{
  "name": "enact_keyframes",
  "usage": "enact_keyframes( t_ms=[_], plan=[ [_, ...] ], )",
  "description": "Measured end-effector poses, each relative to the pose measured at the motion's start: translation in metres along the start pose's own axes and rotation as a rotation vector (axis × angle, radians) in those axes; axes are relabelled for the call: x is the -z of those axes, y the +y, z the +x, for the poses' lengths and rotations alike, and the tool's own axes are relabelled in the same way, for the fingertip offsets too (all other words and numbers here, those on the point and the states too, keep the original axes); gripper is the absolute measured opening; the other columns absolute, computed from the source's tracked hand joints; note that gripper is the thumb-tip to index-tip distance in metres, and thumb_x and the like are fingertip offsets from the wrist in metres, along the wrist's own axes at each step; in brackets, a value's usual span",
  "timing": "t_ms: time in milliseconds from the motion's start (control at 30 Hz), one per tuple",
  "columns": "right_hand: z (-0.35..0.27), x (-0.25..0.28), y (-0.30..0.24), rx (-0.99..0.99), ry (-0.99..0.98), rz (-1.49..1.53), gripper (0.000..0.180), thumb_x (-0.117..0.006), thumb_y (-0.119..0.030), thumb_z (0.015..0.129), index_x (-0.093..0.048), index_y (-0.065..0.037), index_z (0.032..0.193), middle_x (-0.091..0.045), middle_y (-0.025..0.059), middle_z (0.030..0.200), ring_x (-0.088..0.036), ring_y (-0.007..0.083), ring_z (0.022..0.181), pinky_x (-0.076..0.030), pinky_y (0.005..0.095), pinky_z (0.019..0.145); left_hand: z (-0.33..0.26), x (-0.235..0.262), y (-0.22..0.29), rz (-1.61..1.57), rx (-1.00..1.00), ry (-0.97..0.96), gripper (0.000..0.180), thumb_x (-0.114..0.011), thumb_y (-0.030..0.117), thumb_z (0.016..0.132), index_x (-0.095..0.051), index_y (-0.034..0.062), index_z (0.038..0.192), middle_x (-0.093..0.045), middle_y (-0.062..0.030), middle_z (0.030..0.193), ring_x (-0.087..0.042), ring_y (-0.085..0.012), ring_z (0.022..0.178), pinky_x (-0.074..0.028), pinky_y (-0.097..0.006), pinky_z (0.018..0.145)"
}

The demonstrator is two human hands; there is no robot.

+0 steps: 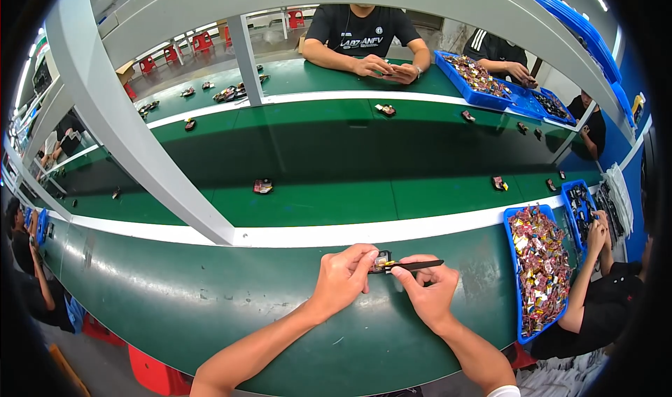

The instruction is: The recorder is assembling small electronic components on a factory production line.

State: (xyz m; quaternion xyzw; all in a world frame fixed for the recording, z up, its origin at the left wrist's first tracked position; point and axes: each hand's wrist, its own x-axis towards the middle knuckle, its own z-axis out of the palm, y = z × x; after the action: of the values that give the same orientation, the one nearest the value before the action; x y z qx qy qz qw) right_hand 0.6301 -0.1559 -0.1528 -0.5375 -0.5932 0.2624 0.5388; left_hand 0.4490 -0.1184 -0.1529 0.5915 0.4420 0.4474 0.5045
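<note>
In front of me, above the green worktop, my left hand grips a small black casing between thumb and fingers. Pale and metallic parts show inside the casing. My right hand is closed around a slim black tool that looks like tweezers. The tool lies almost level, its handle end pointing right and its tip at the casing's right side. Exactly what the tip touches is too small to make out.
A blue tray heaped with small wired parts stands to my right, beside a co-worker's hands. Beyond a white rail, a green conveyor carries scattered units, including a dark one. A grey post rises at left. Another person works opposite.
</note>
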Motion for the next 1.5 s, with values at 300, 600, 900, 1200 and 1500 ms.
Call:
enact_keyframes(
  t_ms=[300,600,900,1200,1500],
  plan=[
    [0.007,0.003,-0.005,-0.374,-0.037,0.438,0.012,-0.074,-0.003,0.089,-0.068,0.003,0.099,-0.071,0.0088,0.076,-0.043,0.0008,0.044,-0.026,0.0195,0.039,0.0,0.002,-0.003,-0.099,0.036,-0.067,0.023,-0.059,0.01,0.102,-0.067,-0.0073,0.114,-0.071,-0.0127,0.085,-0.069,-0.0163,0.059,-0.049,-0.024,0.044],
    [0.01,0.013,-0.013,-0.497,-0.096,0.462,0.013,-0.073,-0.002,0.091,-0.068,0.006,0.1,-0.074,0.0118,0.084,-0.063,0.0066,0.064,-0.043,0.0192,0.05,0.001,0.002,0.0,-0.218,0.064,-0.075,0.021,-0.061,0.009,0.101,-0.067,-0.0063,0.113,-0.071,-0.0127,0.083,-0.071,-0.0161,0.064,-0.055,-0.026,0.048],
    [0.011,0.009,-0.017,-0.508,-0.111,0.447,0.013,-0.071,0.005,0.09,-0.066,0.009,0.102,-0.074,0.0174,0.094,-0.074,0.0216,0.092,-0.058,0.0264,0.079,-0.004,0.0,-0.004,-0.068,-0.108,-0.055,0.022,-0.061,0.005,0.1,-0.064,-0.0091,0.116,-0.074,-0.0161,0.092,-0.074,-0.0201,0.069,-0.059,-0.027,0.051],
    [0.011,0.007,-0.011,-0.48,-0.034,0.461,0.01,-0.072,-0.004,0.09,-0.068,0.002,0.097,-0.071,0.0094,0.075,-0.039,0.0015,0.042,-0.023,0.0215,0.038,-0.003,-0.001,-0.005,-0.098,-0.107,-0.005,0.021,-0.061,0.007,0.1,-0.065,-0.0058,0.116,-0.073,-0.0141,0.087,-0.074,-0.0178,0.069,-0.059,-0.027,0.051],
    [0.009,0.008,-0.015,-0.471,-0.033,0.463,0.012,-0.076,-0.004,0.087,-0.07,0.003,0.096,-0.067,0.0051,0.07,-0.041,0.0019,0.044,-0.024,0.0206,0.038,-0.002,-0.001,-0.005,-0.107,-0.071,0.037,0.021,-0.059,0.007,0.101,-0.063,-0.0057,0.117,-0.072,-0.0137,0.087,-0.074,-0.0182,0.07,-0.059,-0.027,0.051]
  ],
)
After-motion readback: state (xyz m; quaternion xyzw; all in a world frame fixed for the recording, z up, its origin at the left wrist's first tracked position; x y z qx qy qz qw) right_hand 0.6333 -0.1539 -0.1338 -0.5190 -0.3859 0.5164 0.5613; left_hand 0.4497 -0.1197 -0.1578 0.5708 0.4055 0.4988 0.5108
